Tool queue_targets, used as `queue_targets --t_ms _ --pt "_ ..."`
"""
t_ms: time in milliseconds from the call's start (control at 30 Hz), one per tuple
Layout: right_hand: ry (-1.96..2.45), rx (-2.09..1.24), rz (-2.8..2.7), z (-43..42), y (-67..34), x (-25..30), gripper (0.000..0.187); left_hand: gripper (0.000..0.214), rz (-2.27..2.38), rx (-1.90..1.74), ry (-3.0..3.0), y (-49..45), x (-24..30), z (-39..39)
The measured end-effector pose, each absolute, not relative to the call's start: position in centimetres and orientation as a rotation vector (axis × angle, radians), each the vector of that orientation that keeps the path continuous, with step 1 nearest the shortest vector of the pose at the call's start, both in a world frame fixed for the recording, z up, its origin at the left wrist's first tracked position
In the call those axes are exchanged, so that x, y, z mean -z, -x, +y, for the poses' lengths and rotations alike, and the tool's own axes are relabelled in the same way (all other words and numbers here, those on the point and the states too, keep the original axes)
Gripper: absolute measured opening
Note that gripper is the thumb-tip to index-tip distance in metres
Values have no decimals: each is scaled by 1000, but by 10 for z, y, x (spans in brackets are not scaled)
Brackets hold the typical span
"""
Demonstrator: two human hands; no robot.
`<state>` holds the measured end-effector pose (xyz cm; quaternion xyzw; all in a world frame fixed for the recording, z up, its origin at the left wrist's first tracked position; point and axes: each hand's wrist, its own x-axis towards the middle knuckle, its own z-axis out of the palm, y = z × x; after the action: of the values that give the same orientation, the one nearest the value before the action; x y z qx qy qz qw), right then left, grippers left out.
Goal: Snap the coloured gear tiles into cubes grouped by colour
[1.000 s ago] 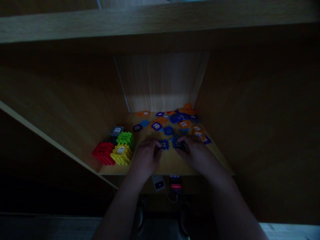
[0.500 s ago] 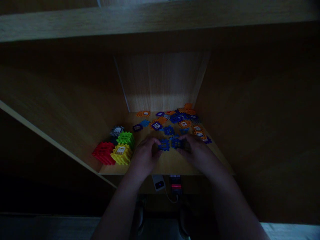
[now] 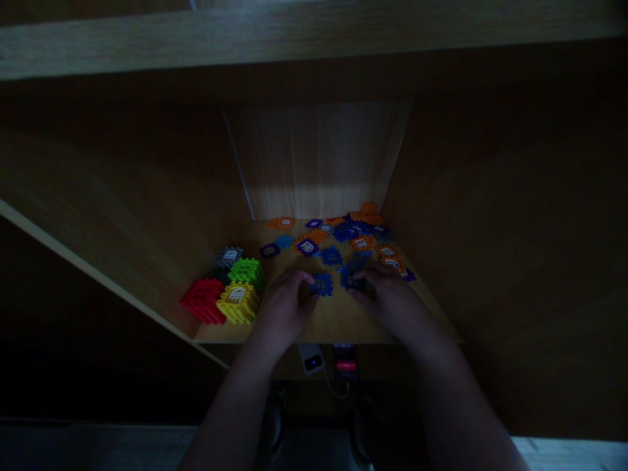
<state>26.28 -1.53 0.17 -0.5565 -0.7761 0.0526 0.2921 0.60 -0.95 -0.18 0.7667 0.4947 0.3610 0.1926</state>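
Note:
My left hand (image 3: 290,302) pinches a blue notched building tile (image 3: 322,284) by its left edge, just above the wooden shelf or resting on it; I cannot tell which. To its right, my right hand (image 3: 381,288) is closed on a second blue building tile (image 3: 348,277), partly hidden by the fingers. A gap separates the two tiles. Just behind them lies another blue tile (image 3: 331,256). A light blue tile (image 3: 362,260) is on the shelf close behind my right hand.
Red (image 3: 203,301), yellow (image 3: 238,303) and green (image 3: 246,271) tile stacks stand at the left, with a grey stack (image 3: 229,256) behind. Orange (image 3: 362,243) and purple tiles (image 3: 308,246) lie scattered behind the hands. Side walls enclose the shelf (image 3: 324,327). Below are a white device (image 3: 313,361) and a cable.
My right hand has moved slightly right with its tile, widening the gap between the two held tiles. That tile now appears turned. My left hand stays nearly still.

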Motion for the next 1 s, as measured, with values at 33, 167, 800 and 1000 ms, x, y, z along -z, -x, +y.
queue_targets --t_ms 33,167,800,1000 --pt "1474 -144 -2093 -15 -263 -2 13 24 1394 -1014 -2150 -6 2 -9" --pt "1440 -132 -2151 -10 -263 -1 11 30 1399 -1025 -2144 -6 5 -8" --pt "1461 -148 -2161 -7 -260 5 18 34 1385 -1051 -2141 -6 6 -8" --pt "1480 -111 -2113 -3 -258 6 21 34 1392 -1048 -2134 -7 6 -8"
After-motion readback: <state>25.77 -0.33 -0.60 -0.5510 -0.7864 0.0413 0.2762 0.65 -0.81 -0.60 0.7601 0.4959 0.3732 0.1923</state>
